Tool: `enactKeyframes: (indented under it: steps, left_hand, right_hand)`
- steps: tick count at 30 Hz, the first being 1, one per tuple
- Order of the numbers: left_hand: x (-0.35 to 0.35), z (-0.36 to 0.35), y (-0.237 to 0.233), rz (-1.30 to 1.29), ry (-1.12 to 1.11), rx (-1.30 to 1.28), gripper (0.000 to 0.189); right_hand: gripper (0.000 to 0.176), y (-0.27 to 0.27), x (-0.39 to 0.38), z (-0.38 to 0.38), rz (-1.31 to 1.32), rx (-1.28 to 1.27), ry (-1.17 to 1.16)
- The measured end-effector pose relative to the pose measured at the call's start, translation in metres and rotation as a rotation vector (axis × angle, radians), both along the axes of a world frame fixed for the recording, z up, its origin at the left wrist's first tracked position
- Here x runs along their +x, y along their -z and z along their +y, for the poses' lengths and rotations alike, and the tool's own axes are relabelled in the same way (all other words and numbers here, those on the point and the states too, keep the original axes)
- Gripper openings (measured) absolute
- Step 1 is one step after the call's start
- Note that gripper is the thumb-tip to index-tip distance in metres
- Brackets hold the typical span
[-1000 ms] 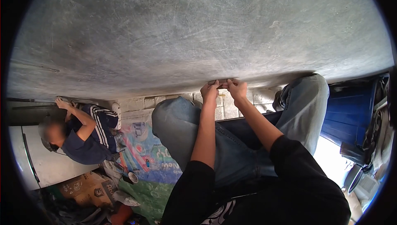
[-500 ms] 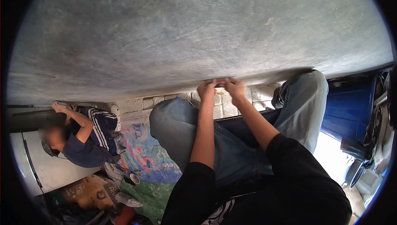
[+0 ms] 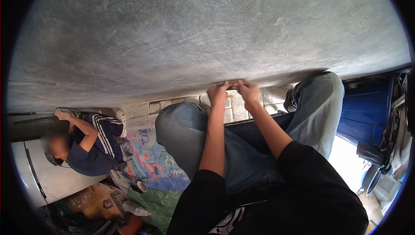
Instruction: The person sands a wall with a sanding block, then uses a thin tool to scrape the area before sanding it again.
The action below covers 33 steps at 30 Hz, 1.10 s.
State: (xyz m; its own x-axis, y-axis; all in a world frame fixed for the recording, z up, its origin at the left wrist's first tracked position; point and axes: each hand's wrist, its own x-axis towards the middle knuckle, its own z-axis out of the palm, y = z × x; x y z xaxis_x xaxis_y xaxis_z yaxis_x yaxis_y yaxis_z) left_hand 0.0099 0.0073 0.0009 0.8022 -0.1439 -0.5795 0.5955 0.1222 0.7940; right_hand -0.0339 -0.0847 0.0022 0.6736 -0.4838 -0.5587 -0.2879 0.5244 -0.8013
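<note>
Far left: a co-worker in a striped navy top lies low with one hand up at the lower edge of the big grey slab. That person is well apart from the wearer. Below them is a cardboard box, then a printed plastic sheet on the ground. Pale paving blocks run along under the slab edge. The wearer sits with knees in jeans raised and both arms reaching forward between them. Left hand: fingers bunched, tips pressed up to the slab's lower edge, pinching one end of a small piece. The piece sits right at that edge between the two hands, touching the slab or just under it; I can't tell which. It's too small to say what it is. Right hand mirrors this, fingertips closed on the other end and knuckles almost touching the left hand. My read on handling: the piece is light and short, and stiff enough to span the fingertips. It's easy to drop, so a fingertip pinch at both ends looks right. The slab looks rigid, heavy and rough, so it won't give. Far right: a blue drum, not in play.
</note>
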Motion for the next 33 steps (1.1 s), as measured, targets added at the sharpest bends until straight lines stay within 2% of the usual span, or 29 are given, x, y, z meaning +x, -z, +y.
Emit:
enactKeyframes:
  steps: [2, 4, 6, 8, 9, 10, 12, 14, 17, 19, 21, 22, 26, 28, 30, 33]
  left_hand:
    - [0.011, 0.021, -0.006, -0.043, -0.051, 0.203, 0.018]
    - [0.018, 0.038, -0.008, -0.053, -0.095, 0.204, 0.017]
    - [0.019, 0.042, -0.012, -0.066, -0.138, 0.212, 0.016]
    - [0.016, 0.035, -0.018, -0.076, -0.068, 0.280, 0.015]
    - [0.015, 0.030, -0.008, -0.076, -0.011, 0.243, 0.016]
    - [0.010, 0.019, -0.021, -0.060, 0.084, 0.239, 0.017]
    - [0.003, -0.002, 0.002, -0.037, 0.109, 0.126, 0.018]
    - [-0.006, -0.018, -0.003, 0.010, 0.087, 0.016, 0.019]
    - [0.000, -0.007, -0.004, -0.015, 0.084, 0.100, 0.018]
    - [0.011, 0.019, -0.012, -0.039, 0.043, 0.267, 0.017]
    - [0.023, 0.046, -0.010, -0.082, -0.085, 0.274, 0.016]
    - [0.026, 0.056, -0.013, -0.071, -0.116, 0.223, 0.014]
    - [0.027, 0.053, -0.014, -0.079, -0.067, 0.243, 0.013]
    - [0.017, 0.036, -0.012, -0.082, -0.058, 0.266, 0.014]
    - [0.008, 0.018, -0.011, -0.085, 0.089, 0.162, 0.015]
    - [0.004, 0.008, -0.010, -0.066, 0.073, 0.029, 0.016]
  right_hand:
    - [0.018, 0.002, 0.011, 0.018, -0.008, -0.033, -0.114]
    - [0.020, 0.002, 0.022, 0.039, -0.013, 0.110, -0.071]
    - [0.020, 0.004, 0.021, 0.039, -0.037, 0.120, -0.101]
    - [0.021, 0.005, 0.017, 0.033, -0.064, 0.126, -0.135]
    - [0.020, 0.004, 0.011, 0.024, -0.058, 0.090, -0.110]
    - [0.020, 0.004, 0.004, 0.013, -0.050, 0.052, -0.086]
    - [0.020, 0.004, -0.009, -0.011, -0.048, 0.032, -0.021]
    - [0.021, 0.008, -0.013, -0.021, -0.032, -0.007, -0.015]
    - [0.021, 0.008, -0.008, -0.013, -0.020, -0.010, -0.042]
    - [0.020, 0.007, 0.007, 0.011, -0.014, 0.031, -0.091]
    - [0.019, 0.012, 0.026, 0.046, -0.034, 0.121, -0.098]
    - [0.019, 0.013, 0.030, 0.056, -0.071, 0.206, -0.092]
    - [0.020, 0.007, 0.026, 0.047, -0.096, 0.229, -0.137]
    - [0.018, 0.004, 0.010, 0.026, -0.079, 0.154, -0.079]
    - [0.016, 0.002, -0.002, 0.005, -0.077, 0.104, -0.017]
    - [0.016, 0.000, -0.005, 0.002, -0.063, 0.052, 0.015]
